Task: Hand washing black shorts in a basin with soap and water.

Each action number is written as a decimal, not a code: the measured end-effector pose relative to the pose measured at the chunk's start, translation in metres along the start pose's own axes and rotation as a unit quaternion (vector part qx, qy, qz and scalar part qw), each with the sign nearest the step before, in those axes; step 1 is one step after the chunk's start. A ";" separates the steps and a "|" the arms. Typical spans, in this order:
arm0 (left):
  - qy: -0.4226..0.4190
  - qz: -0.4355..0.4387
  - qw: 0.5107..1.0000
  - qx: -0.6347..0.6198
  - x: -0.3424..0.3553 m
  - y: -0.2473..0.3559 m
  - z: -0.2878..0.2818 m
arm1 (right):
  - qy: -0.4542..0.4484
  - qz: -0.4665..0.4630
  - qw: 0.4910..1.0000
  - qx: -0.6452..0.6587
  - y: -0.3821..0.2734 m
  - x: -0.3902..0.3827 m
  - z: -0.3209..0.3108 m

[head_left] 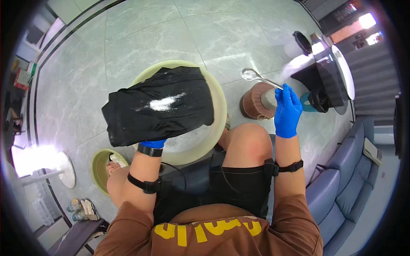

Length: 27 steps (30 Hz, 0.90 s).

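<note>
A: Where is the black cloth (173, 121)?
B: Spread over the big pale basin (219, 104), hiding much of its mouth, with a patch of white powder (163, 103) near its middle.

A: What is the left hand (154, 144) doing?
B: It reaches under the near edge of the cloth. Only a bit of blue glove shows, so I can't tell whether the fingers grip or lie flat. My guess is that it props the cloth from below, giving the powder a fairly level bed with the basin beneath for anything that falls.

A: And the right hand (288, 112)?
B: Its gloved fingers are closed on the end of a spoon's handle. The spoon (260, 78) points up and left, well apart from the cloth. Holding it by the end probably gives more reach; whether powder is left in the bowl is too small to tell.

A: Anything in the way?
B: A brown tub (251, 104) stands on the floor (141, 38) below the spoon, near the right knee (252, 147). A small green tub (100, 177) sits by the left leg, and a blue sofa (324, 196) is off to the right.
</note>
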State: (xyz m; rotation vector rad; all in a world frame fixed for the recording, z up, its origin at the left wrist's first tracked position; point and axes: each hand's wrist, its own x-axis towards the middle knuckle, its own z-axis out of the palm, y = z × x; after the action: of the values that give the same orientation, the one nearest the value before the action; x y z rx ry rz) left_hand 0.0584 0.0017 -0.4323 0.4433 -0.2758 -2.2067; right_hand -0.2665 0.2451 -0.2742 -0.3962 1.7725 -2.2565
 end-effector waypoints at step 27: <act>0.014 0.025 0.999 -0.018 -0.043 0.020 0.019 | -0.432 0.430 0.789 0.079 0.032 -0.023 0.143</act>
State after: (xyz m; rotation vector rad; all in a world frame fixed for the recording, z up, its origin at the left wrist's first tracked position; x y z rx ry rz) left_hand 0.0896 0.0241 -0.3984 0.4421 -0.2300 -2.1527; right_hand -0.1926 0.1162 -0.2750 -0.3793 0.9434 -1.2179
